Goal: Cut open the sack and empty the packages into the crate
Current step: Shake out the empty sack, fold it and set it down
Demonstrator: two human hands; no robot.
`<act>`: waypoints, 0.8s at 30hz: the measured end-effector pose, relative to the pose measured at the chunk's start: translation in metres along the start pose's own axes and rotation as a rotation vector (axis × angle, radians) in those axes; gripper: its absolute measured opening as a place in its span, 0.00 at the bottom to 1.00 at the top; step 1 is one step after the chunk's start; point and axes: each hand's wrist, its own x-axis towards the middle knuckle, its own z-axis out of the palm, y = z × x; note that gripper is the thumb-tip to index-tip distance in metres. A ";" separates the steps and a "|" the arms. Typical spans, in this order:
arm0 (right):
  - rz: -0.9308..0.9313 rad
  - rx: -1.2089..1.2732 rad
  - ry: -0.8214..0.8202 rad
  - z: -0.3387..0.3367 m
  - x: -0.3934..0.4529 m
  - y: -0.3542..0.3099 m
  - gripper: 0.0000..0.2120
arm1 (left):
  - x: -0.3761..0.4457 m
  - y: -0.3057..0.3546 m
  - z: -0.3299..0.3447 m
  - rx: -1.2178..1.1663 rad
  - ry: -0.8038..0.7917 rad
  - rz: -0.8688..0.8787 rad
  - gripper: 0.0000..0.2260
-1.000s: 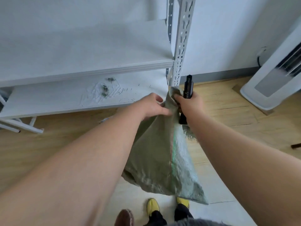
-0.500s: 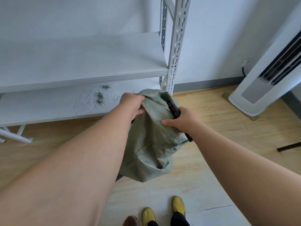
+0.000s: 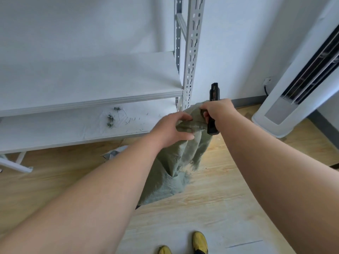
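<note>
— Where do we have the sack (image 3: 176, 162)?
— Between our hands, hanging over the floor (image 3: 211, 198), just before the shelving rack (image 3: 88, 85).
— And the cutter (image 3: 213, 107)?
— In our right hand (image 3: 218, 112), against the sack's top. The standing unit (image 3: 293, 85) is further right, by the wall (image 3: 238, 43).

sack (image 3: 185, 154): woven cloth, matt green, frayed edges
knife (image 3: 213, 94): black matt plastic
shelf upright (image 3: 191, 52): painted metal, perforated
shelf boards (image 3: 91, 85): smooth white, scuffed
floor (image 3: 220, 189): light wood-grain, low sheen
</note>
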 end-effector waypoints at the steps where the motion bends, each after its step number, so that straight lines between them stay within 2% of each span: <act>1: -0.002 0.005 -0.031 -0.001 -0.003 -0.003 0.07 | 0.001 -0.002 0.003 0.023 0.060 0.006 0.19; 3: -0.053 0.038 -0.094 -0.003 -0.009 -0.007 0.06 | 0.005 -0.003 0.004 0.000 0.199 -0.018 0.07; 5: -0.219 0.016 -0.032 -0.006 -0.012 -0.007 0.04 | 0.010 -0.001 -0.001 -0.060 0.327 -0.050 0.02; 7: -0.406 -0.071 0.074 -0.015 -0.014 -0.007 0.11 | 0.013 0.001 -0.010 -0.145 0.439 -0.078 0.02; 9: -0.500 -0.046 -0.010 -0.022 -0.020 -0.009 0.19 | 0.016 0.007 -0.021 -0.190 0.488 -0.074 0.02; 11: -0.575 -0.133 -0.086 -0.025 -0.024 -0.010 0.24 | 0.021 0.016 -0.029 -0.184 0.487 -0.025 0.02; 14: -0.658 -0.208 -0.091 -0.025 -0.025 -0.018 0.28 | 0.029 0.036 -0.038 -0.179 0.493 0.052 0.03; 17: -0.728 -0.150 -0.126 -0.021 -0.028 -0.022 0.31 | 0.037 0.051 -0.047 -0.152 0.599 0.068 0.02; 18: -0.748 -0.174 -0.090 -0.020 -0.028 -0.022 0.29 | 0.039 0.054 -0.049 -0.134 0.636 0.080 0.02; 21: -0.757 -0.199 0.127 -0.018 -0.028 -0.026 0.09 | 0.040 0.056 -0.054 -0.104 0.653 0.129 0.02; 24: -0.750 -0.064 0.244 -0.026 -0.026 -0.035 0.04 | 0.035 0.041 -0.055 -0.071 0.479 0.094 0.07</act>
